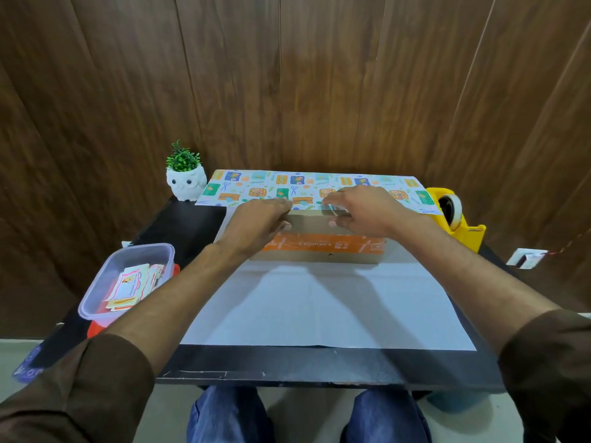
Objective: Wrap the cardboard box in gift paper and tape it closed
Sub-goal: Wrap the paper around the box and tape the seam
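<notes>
As we look out from our lap at 6 o'clock, the black surface [287, 362] comes first. On it lies the white-backed, colourfully printed gift paper [319, 302], plain side up. Beyond that bare stretch, at the middle of the sheet, stands the brown rectangular cardboard box with its orange band [319, 251], long side towards us.

Both our hands meet at the box's far top edge. Our left hand [259, 222] sits at about 11 o'clock of the box and our right hand [367, 211] at about 1 o'clock. Each has its fingers curled over that edge and its thumb on the top face. We judge that they pinch the near rim of the printed flap, which rises from 12 o'clock and touches the box. We cannot tell whether the right fingers also hold a bit of tape.

We judge the step to be drawing the far flap over the top. Next, the flap needs pulling taut and square, one hand pinning it while the other fetches tape.

A clear plastic tub of paper tags [128, 276] sits at 9 o'clock. A yellow tape dispenser [460, 228] stands at 2 o'clock and a white owl pot with a green plant [185, 183] at 11 o'clock.
</notes>
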